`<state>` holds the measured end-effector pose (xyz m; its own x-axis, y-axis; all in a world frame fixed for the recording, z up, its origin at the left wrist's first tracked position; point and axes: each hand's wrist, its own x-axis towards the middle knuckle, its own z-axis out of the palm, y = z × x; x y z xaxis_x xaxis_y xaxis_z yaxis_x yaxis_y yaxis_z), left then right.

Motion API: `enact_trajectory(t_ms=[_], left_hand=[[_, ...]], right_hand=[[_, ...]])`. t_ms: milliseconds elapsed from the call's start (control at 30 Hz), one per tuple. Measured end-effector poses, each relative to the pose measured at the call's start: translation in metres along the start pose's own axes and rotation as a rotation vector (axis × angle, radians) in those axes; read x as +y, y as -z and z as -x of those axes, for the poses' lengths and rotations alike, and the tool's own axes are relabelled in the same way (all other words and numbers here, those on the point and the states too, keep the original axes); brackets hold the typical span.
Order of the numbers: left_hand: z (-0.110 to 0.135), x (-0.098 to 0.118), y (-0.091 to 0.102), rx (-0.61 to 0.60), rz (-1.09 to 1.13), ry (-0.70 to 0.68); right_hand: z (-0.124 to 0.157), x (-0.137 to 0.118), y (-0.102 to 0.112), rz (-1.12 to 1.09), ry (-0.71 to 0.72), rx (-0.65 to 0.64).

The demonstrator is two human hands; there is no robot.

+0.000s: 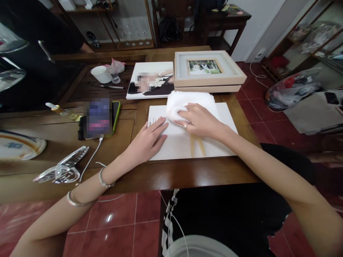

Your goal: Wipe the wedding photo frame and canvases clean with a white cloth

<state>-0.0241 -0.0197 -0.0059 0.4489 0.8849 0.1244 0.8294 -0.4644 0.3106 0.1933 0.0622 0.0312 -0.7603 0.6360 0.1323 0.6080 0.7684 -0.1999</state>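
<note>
A white flat board or album [214, 142] lies on the wooden table [166, 175] in front of me. My left hand [150, 137] rests flat on its left part, fingers stretched out. My right hand [197, 119] presses a white folded cloth [187, 101] onto the board's far edge, fingers curled over the cloth. A ring shows on one right finger. Bracelets circle my left wrist.
Behind the board are a stacked wooden picture frame [209, 71] and a canvas photo print [151, 80]. A phone on a cable [100, 114], a white cup [101, 74], a pen [111, 86], a plate [18, 146] and a shiny winged ornament [63, 167] lie to the left. Bags sit on the red tile floor at right.
</note>
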Motion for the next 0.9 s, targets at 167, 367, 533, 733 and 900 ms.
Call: enact_trajectory(t_ms=[167, 367, 533, 733, 900], left_hand=[[-0.001, 0.0, 0.002, 0.024, -0.003, -0.027], [0.0, -0.001, 0.003, 0.025, 0.004, -0.026], [0.002, -0.001, 0.002, 0.008, 0.011, -0.004], [0.003, -0.001, 0.002, 0.015, 0.012, -0.006], [0.002, 0.001, 0.003, 0.005, -0.009, -0.005]], right_hand=[[-0.041, -0.007, -0.008, -0.127, 0.116, 0.007], [-0.044, -0.002, -0.011, -0.205, 0.082, -0.007], [-0.023, 0.022, -0.001, -0.256, -0.015, 0.038], [0.02, 0.061, 0.017, -0.347, -0.231, 0.086], [0.053, 0.091, 0.023, -0.386, -0.369, 0.151]])
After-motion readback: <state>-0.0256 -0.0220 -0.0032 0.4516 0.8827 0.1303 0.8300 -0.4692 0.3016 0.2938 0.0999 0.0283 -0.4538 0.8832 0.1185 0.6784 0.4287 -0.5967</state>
